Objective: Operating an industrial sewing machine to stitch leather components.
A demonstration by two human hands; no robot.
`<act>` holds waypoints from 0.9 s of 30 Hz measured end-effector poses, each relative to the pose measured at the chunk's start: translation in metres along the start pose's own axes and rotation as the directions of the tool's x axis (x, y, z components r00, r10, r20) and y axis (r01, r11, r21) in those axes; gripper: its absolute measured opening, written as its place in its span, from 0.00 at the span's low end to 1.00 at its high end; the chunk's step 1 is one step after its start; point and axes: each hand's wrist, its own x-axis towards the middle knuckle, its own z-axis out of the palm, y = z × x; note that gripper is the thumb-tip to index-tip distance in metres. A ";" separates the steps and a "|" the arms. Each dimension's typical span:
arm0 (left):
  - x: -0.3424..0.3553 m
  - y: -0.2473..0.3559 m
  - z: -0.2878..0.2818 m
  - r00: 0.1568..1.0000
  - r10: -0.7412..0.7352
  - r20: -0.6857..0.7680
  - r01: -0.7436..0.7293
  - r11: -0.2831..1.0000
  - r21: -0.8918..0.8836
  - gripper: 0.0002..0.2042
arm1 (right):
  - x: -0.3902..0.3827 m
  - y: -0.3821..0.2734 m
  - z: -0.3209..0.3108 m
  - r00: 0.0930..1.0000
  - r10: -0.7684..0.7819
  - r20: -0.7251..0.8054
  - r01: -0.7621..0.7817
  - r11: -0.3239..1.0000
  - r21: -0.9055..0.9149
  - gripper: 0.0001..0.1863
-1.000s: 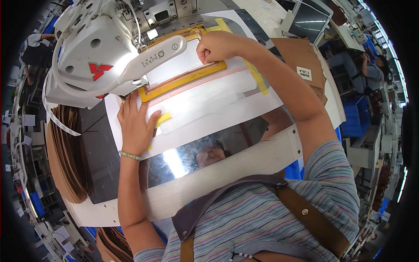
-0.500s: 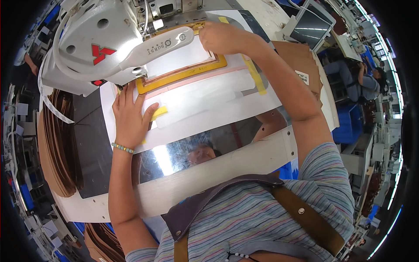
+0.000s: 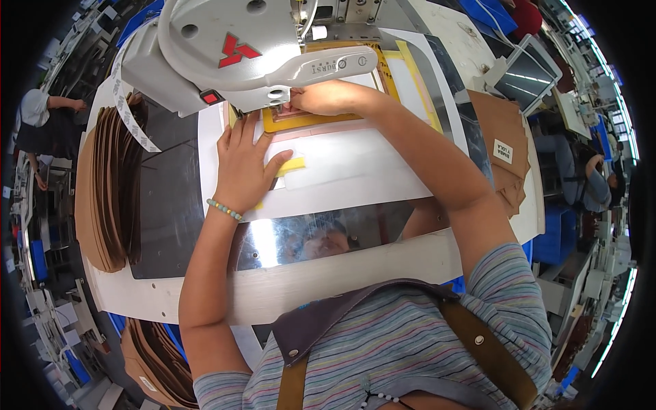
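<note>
My left hand (image 3: 247, 156) lies flat with fingers spread on a white template sheet (image 3: 355, 167). Its thumb rests by a strip of yellow tape (image 3: 294, 165), and its fingertips reach the left end of a yellow frame (image 3: 321, 123). Over the frame, my right hand (image 3: 324, 98) is bent inward with its fingers drawn together at the inner left corner. Those fingertips are partly covered by the white sewing machine head (image 3: 219, 68), so anything between them is hidden. A white lamp (image 3: 342, 65) shines just above that hand.
Brown panels (image 3: 102, 191) stand stacked at the left; more brown pieces (image 3: 502, 130) lie at the right. A shiny metal plate (image 3: 369, 229) lies in front of the sheet. A screen (image 3: 526, 78) stands back right. A blue bin (image 3: 555, 236) and other people are beyond the table.
My right hand has moved left along the frame, from its far right corner to its inner left corner. My left hand stays flat on the sheet. The whole view has shifted.
</note>
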 end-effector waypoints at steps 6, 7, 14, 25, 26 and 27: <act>0.000 0.000 0.003 0.999 0.004 -0.054 -0.007 0.998 -0.061 0.32 | -0.010 0.009 0.001 0.997 0.072 0.001 -0.069 0.964 -0.255 0.14; 0.000 0.001 0.004 0.998 0.004 -0.057 -0.007 0.999 -0.053 0.32 | -0.016 0.015 -0.001 0.998 0.059 -0.033 -0.067 0.938 -0.339 0.13; -0.004 -0.001 -0.001 0.994 -0.068 0.082 0.074 0.995 -0.067 0.41 | -0.085 0.040 -0.005 0.848 -0.395 -0.352 0.210 0.862 -0.462 0.13; -0.075 -0.202 -0.152 0.662 -0.662 -0.351 0.748 0.609 0.264 0.12 | -0.105 0.061 -0.011 0.807 -0.223 -0.547 0.059 0.952 -0.301 0.13; -0.089 -0.207 -0.165 0.644 -0.682 -0.346 0.764 0.596 0.247 0.12 | -0.105 0.061 -0.010 0.791 -0.280 -0.544 0.112 0.941 -0.320 0.12; -0.102 -0.209 -0.177 0.603 -0.724 -0.336 0.798 0.552 0.242 0.12 | -0.105 0.060 -0.008 0.785 -0.336 -0.520 0.186 0.929 -0.320 0.10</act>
